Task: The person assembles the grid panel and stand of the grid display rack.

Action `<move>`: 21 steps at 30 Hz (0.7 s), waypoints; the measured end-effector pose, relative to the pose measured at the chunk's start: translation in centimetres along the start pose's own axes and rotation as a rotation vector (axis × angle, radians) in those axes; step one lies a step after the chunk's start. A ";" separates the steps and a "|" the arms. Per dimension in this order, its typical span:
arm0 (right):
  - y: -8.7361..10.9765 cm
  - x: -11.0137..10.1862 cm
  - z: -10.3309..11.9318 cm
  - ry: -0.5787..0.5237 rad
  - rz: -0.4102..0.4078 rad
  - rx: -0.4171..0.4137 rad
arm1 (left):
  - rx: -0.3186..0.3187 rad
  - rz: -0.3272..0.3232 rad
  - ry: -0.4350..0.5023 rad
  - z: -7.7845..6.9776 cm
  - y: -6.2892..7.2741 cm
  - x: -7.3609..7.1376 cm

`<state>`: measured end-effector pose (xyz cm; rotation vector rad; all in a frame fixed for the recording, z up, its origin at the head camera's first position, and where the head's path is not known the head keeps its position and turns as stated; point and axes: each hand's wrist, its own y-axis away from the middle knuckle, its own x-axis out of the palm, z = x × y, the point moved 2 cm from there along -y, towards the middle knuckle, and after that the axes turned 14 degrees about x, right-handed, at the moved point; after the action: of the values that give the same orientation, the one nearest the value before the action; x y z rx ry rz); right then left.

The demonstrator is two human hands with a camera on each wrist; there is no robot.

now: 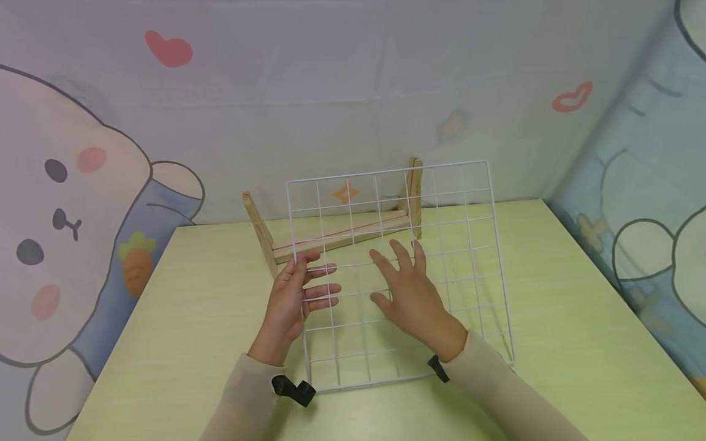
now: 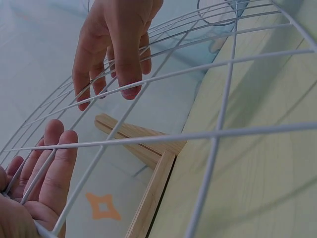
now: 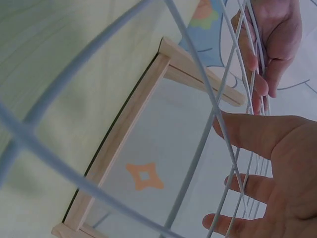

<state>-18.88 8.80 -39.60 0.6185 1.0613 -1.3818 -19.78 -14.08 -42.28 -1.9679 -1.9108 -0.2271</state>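
A white wire grid panel (image 1: 355, 264) is held tilted up above the table. My left hand (image 1: 288, 300) grips its left edge, the thumb on the near side and the fingers reaching behind the wires. At the panel's middle, my right hand (image 1: 412, 297) has its fingers spread against or just in front of the wires; exact contact is hard to tell. In the right wrist view that hand (image 3: 292, 173) shows its fingers loosely extended among the wires. Behind the panel stands a wooden frame (image 1: 260, 229) with two upright ends joined by a crossbar, partly seen through the grid.
The pale yellow-green table (image 1: 182, 343) runs back to a cloth backdrop (image 1: 331, 73) printed with hearts and cartoon animals. Another printed cloth (image 1: 651, 171) hangs along the right side. Black straps (image 1: 295, 390) sit at the wrists.
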 end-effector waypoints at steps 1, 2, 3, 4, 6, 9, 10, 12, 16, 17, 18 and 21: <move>-0.1 0.0 0.0 0.003 -0.001 0.005 | -0.001 -0.001 0.002 0.0 0.0 0.0; -0.1 0.1 -0.1 0.006 -0.002 0.008 | 0.000 0.001 0.003 0.0 0.0 0.1; -0.2 0.1 -0.1 0.011 -0.005 0.009 | 0.001 0.003 0.004 0.1 0.0 0.1; -0.3 0.2 -0.1 0.014 -0.007 0.009 | 0.002 0.004 0.005 0.1 0.1 0.2; -0.4 0.3 -0.2 0.021 -0.005 0.014 | 0.003 0.008 0.006 0.2 0.1 0.3; -0.7 0.4 -0.2 0.030 0.000 0.021 | 0.005 0.010 0.005 0.3 0.1 0.4; -0.8 0.5 -0.3 0.031 0.003 0.024 | 0.005 0.008 0.005 0.3 0.2 0.4; -0.9 0.5 -0.3 0.041 0.007 0.030 | 0.005 0.003 0.008 0.6 0.2 0.4; -1.1 0.5 -0.6 0.054 0.025 0.054 | 0.006 0.015 0.009 1.0 0.2 0.5; -1.1 0.4 -0.6 0.056 0.032 0.060 | 0.007 0.025 0.002 1.0 0.2 0.4; -1.1 0.3 -0.7 0.054 0.039 0.065 | 0.009 0.037 -0.008 1.0 0.2 0.4; -0.9 0.3 -1.0 0.049 0.065 0.074 | 0.023 0.079 -0.061 0.9 0.3 0.1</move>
<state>-19.99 9.39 -40.06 0.7381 1.0240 -1.3599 -19.61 -13.66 -43.16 -2.0524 -1.8597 -0.1238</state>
